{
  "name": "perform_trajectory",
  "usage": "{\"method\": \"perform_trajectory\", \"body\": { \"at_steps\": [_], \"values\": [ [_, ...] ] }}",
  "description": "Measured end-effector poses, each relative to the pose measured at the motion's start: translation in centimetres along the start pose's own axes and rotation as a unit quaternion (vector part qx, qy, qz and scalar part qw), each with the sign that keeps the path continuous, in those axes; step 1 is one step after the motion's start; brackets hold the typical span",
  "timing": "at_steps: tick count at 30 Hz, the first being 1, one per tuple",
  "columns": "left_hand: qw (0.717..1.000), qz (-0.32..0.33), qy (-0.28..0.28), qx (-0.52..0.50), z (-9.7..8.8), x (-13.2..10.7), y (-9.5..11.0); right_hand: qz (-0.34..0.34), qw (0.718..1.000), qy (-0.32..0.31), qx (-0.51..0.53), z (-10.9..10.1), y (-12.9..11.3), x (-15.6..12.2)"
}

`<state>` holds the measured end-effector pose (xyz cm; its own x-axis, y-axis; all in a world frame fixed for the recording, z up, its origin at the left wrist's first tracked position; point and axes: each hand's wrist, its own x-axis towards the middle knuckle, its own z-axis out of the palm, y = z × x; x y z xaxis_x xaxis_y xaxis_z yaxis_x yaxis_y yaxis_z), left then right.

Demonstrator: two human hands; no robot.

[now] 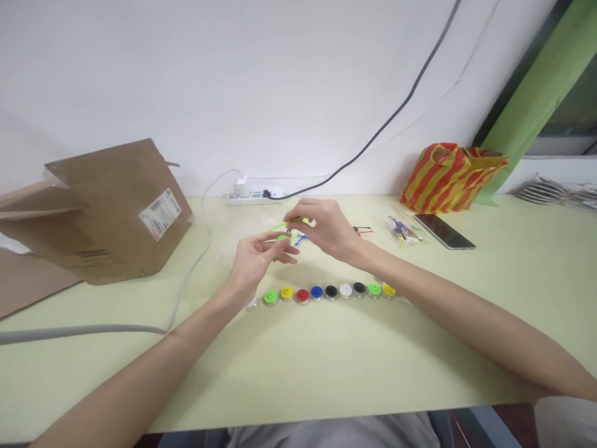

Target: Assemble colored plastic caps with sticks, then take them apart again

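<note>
Between the thumb and fingers of my left hand (254,256) is a small green disc (282,238). My right hand (324,227), just above it and to the right, pinches a thin green stick (278,226) that points left over the disc. Blue arrow-shaped pieces (302,239) lie on the table behind my fingers, and red and black ones (364,231) lie right of my right wrist. Nearer me runs a row of small round pieces with coloured tops, among them a green one (270,297), a red one (302,295) and a white one (346,290).
An open cardboard box (112,218) stands at the left, with a grey cable (180,292) beside it. A power strip (256,198) lies by the wall. On the right are a bag of small coloured parts (403,230), a phone (444,231) and a striped bag (450,177).
</note>
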<state>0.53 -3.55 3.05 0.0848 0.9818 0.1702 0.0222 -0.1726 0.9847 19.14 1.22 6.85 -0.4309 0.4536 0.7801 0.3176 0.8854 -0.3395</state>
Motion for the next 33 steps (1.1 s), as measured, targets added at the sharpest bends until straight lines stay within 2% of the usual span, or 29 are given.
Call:
{"method": "perform_trajectory", "body": {
  "at_steps": [3, 10, 18, 23, 28, 33],
  "values": [
    [1.000, -0.007, 0.001, -0.021, 0.0, 0.1, -0.4, -0.028, 0.999, -0.024, -0.006, 0.3, -0.7, -0.2],
    [0.996, 0.005, -0.028, -0.085, -0.2, 0.5, -1.2, -0.052, 0.998, -0.040, 0.008, 0.8, 0.0, -0.7],
    [0.994, -0.034, -0.012, -0.104, 0.1, 0.3, -0.5, -0.079, 0.997, -0.005, 0.021, 1.1, -0.1, -0.9],
    [0.990, -0.047, -0.025, -0.127, 0.3, 0.2, -0.3, -0.059, 0.998, -0.025, 0.023, 1.2, 0.2, -1.0],
    [0.986, -0.053, -0.039, -0.151, 0.4, 0.1, -0.3, -0.027, 0.997, -0.039, 0.069, 1.0, 0.4, -1.0],
    [0.987, -0.047, -0.039, -0.146, 0.3, 0.3, -0.6, -0.025, 0.995, -0.053, 0.083, 0.9, 0.5, -1.2]
  ]
}}
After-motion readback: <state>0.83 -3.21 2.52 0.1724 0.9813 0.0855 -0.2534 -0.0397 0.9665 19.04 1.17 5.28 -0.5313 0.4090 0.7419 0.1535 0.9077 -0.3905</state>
